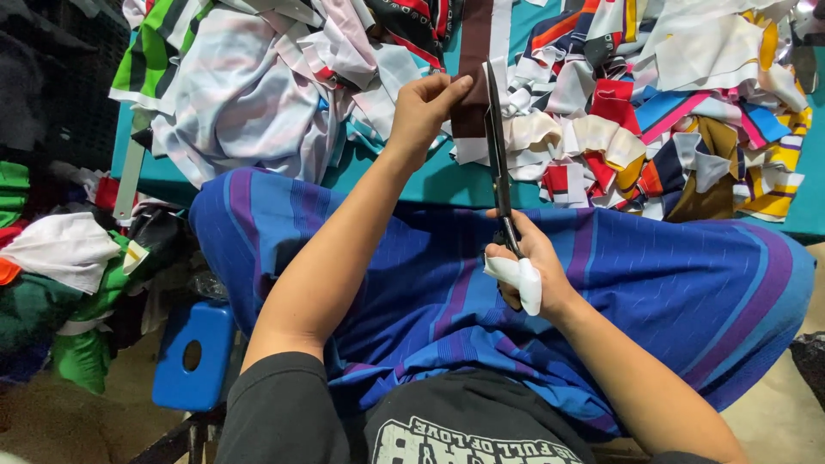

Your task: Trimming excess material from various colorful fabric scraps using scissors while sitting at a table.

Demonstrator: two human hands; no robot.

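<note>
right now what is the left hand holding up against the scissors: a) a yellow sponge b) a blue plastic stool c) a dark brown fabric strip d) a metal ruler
c: the left hand pinches a dark brown fabric strip beside the blades of the scissors, which the right hand grips.

- Left hand (423,107) pinches a brown fabric strip (473,77).
- Right hand (528,271) grips scissors (497,146), blades against the strip.
- Striped scraps (687,120) cover the teal tabletop (430,185).
- Blue striped cloth (670,283) drapes the lap.

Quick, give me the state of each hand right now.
Left hand: closed, pinching the brown strip.
Right hand: closed on the handles of the scissors, blades at the strip.
</note>
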